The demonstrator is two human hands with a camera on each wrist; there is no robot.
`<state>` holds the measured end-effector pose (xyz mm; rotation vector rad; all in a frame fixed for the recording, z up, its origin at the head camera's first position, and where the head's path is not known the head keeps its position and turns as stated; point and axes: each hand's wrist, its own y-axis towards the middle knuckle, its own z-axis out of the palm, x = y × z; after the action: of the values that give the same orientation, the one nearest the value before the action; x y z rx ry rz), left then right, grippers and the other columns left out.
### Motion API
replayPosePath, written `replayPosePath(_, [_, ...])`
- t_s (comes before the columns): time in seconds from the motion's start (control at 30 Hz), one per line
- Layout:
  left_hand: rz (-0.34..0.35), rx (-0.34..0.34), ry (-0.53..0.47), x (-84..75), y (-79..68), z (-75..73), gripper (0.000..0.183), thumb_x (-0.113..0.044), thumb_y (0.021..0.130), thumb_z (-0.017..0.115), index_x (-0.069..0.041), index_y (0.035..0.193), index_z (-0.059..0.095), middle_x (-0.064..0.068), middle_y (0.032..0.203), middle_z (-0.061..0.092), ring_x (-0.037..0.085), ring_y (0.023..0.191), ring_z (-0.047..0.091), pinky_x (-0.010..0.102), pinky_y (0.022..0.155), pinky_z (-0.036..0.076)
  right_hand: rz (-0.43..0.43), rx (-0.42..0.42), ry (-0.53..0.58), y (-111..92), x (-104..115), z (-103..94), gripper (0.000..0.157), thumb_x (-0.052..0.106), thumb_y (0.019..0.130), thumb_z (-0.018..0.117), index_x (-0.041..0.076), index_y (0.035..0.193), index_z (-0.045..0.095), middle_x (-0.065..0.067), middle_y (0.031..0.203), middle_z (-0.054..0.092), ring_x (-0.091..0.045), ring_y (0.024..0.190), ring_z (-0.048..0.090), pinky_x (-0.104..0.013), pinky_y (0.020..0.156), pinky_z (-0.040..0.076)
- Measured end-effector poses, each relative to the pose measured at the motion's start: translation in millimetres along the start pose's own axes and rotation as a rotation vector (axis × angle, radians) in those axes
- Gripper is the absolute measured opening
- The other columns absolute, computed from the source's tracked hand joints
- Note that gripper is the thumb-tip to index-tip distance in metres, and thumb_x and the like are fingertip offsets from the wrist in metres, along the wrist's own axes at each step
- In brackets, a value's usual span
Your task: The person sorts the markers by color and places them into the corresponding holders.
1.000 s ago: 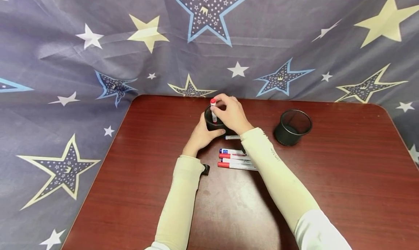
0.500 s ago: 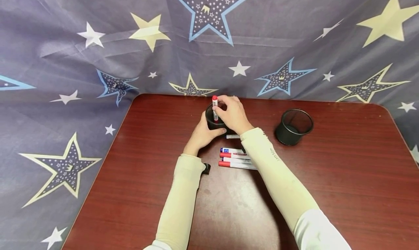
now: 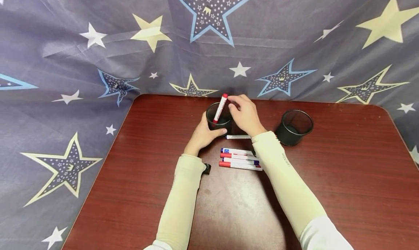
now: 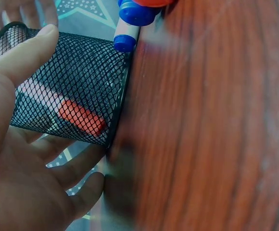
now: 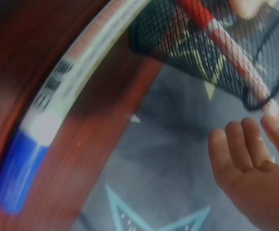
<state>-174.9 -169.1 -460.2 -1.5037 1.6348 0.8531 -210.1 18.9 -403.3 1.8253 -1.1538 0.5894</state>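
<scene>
A black mesh pen cup stands near the table's far edge, with my left hand wrapped around its near left side. Inside it leans a red-capped whiteboard marker, its upper end tilted right above the rim. Through the mesh in the left wrist view, the marker's red lower end shows near the cup's base. My right hand is just right of the marker's top, fingers loosely bent and no longer gripping it. In the right wrist view, a fingertip sits right at the marker's end.
Several red and blue whiteboard markers lie in a row on the table before the cup. A blue-capped marker lies closer to it. A second mesh cup stands to the right. A star-patterned cloth hangs behind the table.
My right hand has let go of the red marker and moved right. The marker, earlier nearly upright, now leans right in the cup. My left hand keeps its hold.
</scene>
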Motion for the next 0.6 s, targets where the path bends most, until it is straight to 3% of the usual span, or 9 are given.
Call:
replayPosePath(0.3, [-0.025,-0.006,0.007,0.3,0.9,5.3,0.098,-0.036,0.08,0.086,-0.015,0.155,0.027,0.015,0.145,0.051,0.031,0.132,0.048,0.05,0.11,0.035,0.102,0.012,0.084,-38.2,-0.9,-47.2,0.026,0.005,0.096,0.061,0.003,0.12,0.071,-0.011,0.111,0.068,-0.023,0.104,0.064,-0.043,0.09,0.054])
replayPosePath(0.5, [-0.015,-0.012,0.003,2.5,1.2,4.2,0.098,-0.039,0.08,0.086,-0.015,0.155,0.028,0.016,0.144,0.051,0.033,0.132,0.047,0.052,0.109,0.034,0.051,0.141,0.031,-67.8,-0.5,-74.3,0.021,0.009,0.097,0.067,0.006,0.116,0.072,-0.008,0.115,0.071,-0.021,0.104,0.065,-0.045,0.09,0.052])
replayPosePath(0.6, [-0.013,-0.012,0.001,3.7,1.2,3.9,0.097,-0.038,0.079,0.086,-0.016,0.154,0.029,0.015,0.144,0.052,0.032,0.132,0.047,0.052,0.109,0.034,0.028,0.203,-0.018,-82.7,-4.4,-84.6,0.017,0.01,0.095,0.071,0.009,0.111,0.074,-0.004,0.108,0.072,-0.018,0.092,0.066,-0.041,0.082,0.052])
